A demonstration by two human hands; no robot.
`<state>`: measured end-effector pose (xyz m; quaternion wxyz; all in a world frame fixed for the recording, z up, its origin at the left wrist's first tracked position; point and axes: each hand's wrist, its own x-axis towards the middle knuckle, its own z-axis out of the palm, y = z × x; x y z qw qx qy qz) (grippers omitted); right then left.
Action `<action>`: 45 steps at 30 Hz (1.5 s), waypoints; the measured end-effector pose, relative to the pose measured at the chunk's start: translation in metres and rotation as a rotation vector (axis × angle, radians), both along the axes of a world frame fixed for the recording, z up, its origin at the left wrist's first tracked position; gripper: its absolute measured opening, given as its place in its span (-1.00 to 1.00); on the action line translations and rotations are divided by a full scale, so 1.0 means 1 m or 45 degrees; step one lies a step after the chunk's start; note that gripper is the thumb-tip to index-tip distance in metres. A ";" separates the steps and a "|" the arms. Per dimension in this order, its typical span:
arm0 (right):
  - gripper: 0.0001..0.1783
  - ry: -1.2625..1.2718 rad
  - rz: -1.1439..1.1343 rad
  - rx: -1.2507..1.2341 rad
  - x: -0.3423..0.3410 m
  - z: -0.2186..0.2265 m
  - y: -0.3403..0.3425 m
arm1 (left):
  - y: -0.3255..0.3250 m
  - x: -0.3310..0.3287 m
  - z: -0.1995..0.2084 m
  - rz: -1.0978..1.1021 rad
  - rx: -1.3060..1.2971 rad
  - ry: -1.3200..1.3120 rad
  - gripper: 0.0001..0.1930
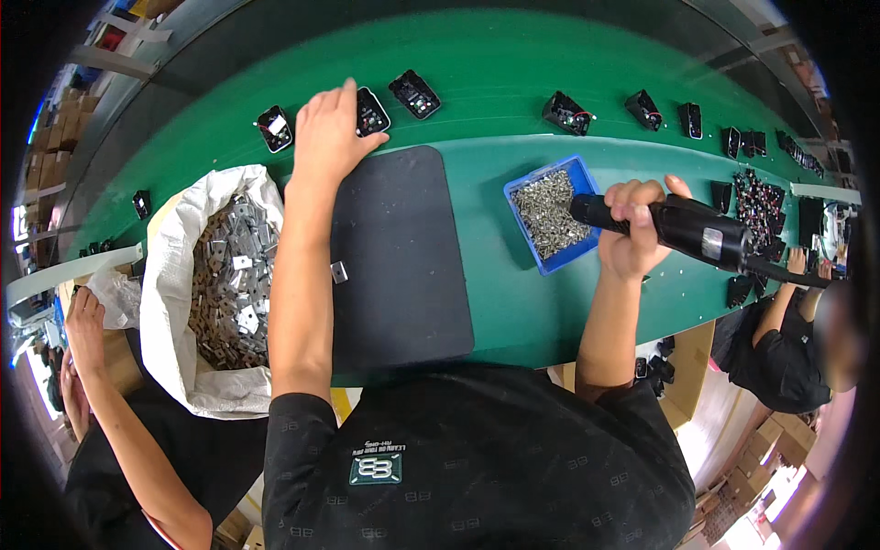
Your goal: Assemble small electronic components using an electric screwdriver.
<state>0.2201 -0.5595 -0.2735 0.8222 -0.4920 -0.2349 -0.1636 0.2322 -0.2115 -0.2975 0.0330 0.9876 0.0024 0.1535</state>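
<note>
My left hand (330, 137) reaches over the green belt, thumb and index finger spread apart beside a small black housing (371, 114). Part of that housing is hidden by the hand, so I cannot tell how firmly they touch. My right hand (634, 227) is wrapped round a black electric screwdriver (701, 229), its nose end pointing left over a blue tray (547, 267) of small silver screws (547, 206). One small metal plate (340, 272) lies on the black mat (399, 316), next to my left forearm.
A white sack (170, 302) full of metal plates (240, 266) stands left of my arm. Other housings (414, 93) line the belt (495, 73). Dark parts (759, 206) are heaped at right. Co-workers sit on both sides; one's hand (85, 335) is near a plastic bag (117, 298).
</note>
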 end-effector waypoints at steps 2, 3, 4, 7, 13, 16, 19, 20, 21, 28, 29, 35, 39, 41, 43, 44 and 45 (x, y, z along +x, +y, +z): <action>-0.44 0.000 -0.029 -0.025 0.004 -0.004 0.007 | -0.004 0.000 -0.003 -0.024 -0.023 -0.052 -0.17; -0.44 -0.001 -0.047 -0.044 0.006 -0.005 0.011 | -0.006 -0.005 -0.004 -0.038 -0.039 -0.105 -0.22; -0.44 0.002 -0.050 -0.044 0.006 -0.005 0.011 | -0.018 -0.013 0.003 -0.045 -0.105 -0.127 -0.27; -0.45 0.003 -0.088 -0.080 0.006 -0.015 0.008 | -0.058 -0.053 0.011 -0.058 -0.342 -0.010 -0.23; -0.43 0.057 -0.043 -0.019 0.010 -0.009 0.034 | -0.088 -0.154 0.023 -0.097 -0.467 0.331 -0.10; -0.43 0.009 -0.030 -0.050 0.010 -0.006 0.023 | -0.088 -0.174 0.035 -0.046 -0.529 0.450 0.07; -0.40 0.003 0.041 0.103 0.003 0.006 0.002 | -0.071 -0.194 0.043 0.088 -0.508 0.430 0.02; -0.41 -0.008 0.062 0.104 0.001 0.011 -0.002 | -0.066 -0.203 0.037 0.162 -0.367 0.444 -0.07; -0.42 -0.003 0.046 0.102 -0.001 0.011 -0.005 | -0.062 -0.211 0.029 0.225 -0.214 0.482 -0.17; -0.42 0.032 0.092 0.107 -0.008 0.011 -0.008 | -0.072 -0.224 0.009 0.115 -0.261 0.391 -0.44; -0.42 0.037 0.105 0.114 -0.009 0.010 -0.007 | -0.072 -0.219 0.008 0.128 -0.389 0.312 -0.51; -0.43 0.023 0.146 0.132 -0.015 0.013 -0.009 | -0.072 -0.198 -0.002 0.444 -0.615 0.189 -0.69; -0.43 0.006 0.142 0.098 -0.013 0.014 -0.010 | -0.071 -0.198 -0.005 0.400 -0.690 0.208 -0.73; -0.43 0.012 0.144 0.108 -0.014 0.014 -0.010 | -0.070 -0.196 -0.002 0.384 -0.827 0.218 -0.76; -0.43 0.020 0.144 0.119 -0.014 0.013 -0.009 | -0.069 -0.194 0.002 0.365 -0.961 0.231 -0.78; -0.43 0.027 0.155 0.120 -0.014 0.012 -0.008 | -0.068 -0.193 0.004 0.407 -1.060 0.274 -0.80; -0.43 0.035 0.166 0.120 -0.014 0.011 -0.007 | -0.067 -0.192 0.005 0.448 -1.158 0.317 -0.83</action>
